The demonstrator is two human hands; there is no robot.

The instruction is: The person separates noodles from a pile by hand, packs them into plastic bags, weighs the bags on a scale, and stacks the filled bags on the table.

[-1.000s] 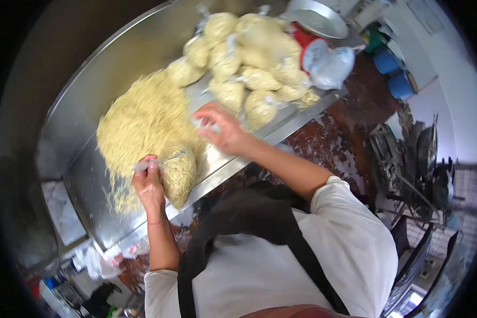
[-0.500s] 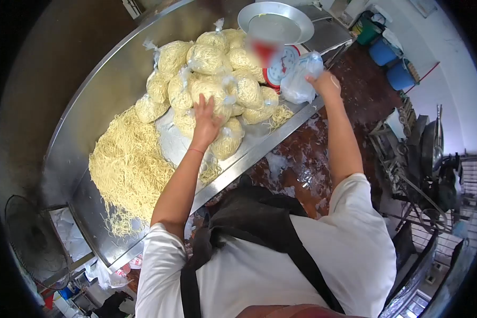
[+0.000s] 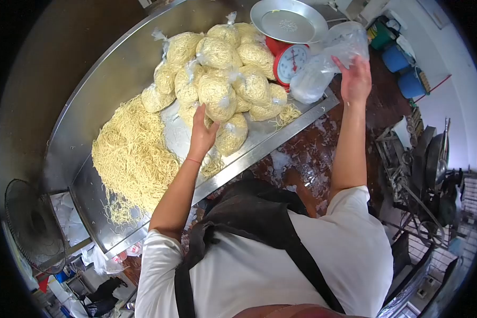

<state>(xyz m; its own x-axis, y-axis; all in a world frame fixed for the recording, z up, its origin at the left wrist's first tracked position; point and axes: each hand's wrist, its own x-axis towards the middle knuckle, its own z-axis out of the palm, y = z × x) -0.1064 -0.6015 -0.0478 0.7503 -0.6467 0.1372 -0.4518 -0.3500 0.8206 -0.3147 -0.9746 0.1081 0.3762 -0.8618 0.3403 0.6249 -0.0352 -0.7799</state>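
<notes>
My right hand (image 3: 356,79) has a clear plastic bag (image 3: 349,38) in its fingers, lifted above the tray's right end. Below it a bundle of plastic bags (image 3: 308,86) lies beside the red dial scale (image 3: 291,62). My left hand (image 3: 202,133) has its thumb and fingers apart. Its fingertips reach the lower edge of a filled noodle bag (image 3: 217,100) at the front of the pile; the bag partly hides how firmly they touch. Several more tied bags of noodles (image 3: 217,53) are heaped behind. A loose mound of yellow noodles (image 3: 135,156) spreads to the left.
The metal tray table (image 3: 259,153) has a raised front edge and a high curved back wall. A round metal pan (image 3: 289,24) sits on the scale. A fan (image 3: 34,225) stands at lower left. Blue buckets (image 3: 396,55) and a cluttered rack (image 3: 418,159) are to the right.
My right hand has risen and moved right, drawing a plastic bag up from the bundle. My left hand has slid down from the top of the noodle bag to its lower edge.
</notes>
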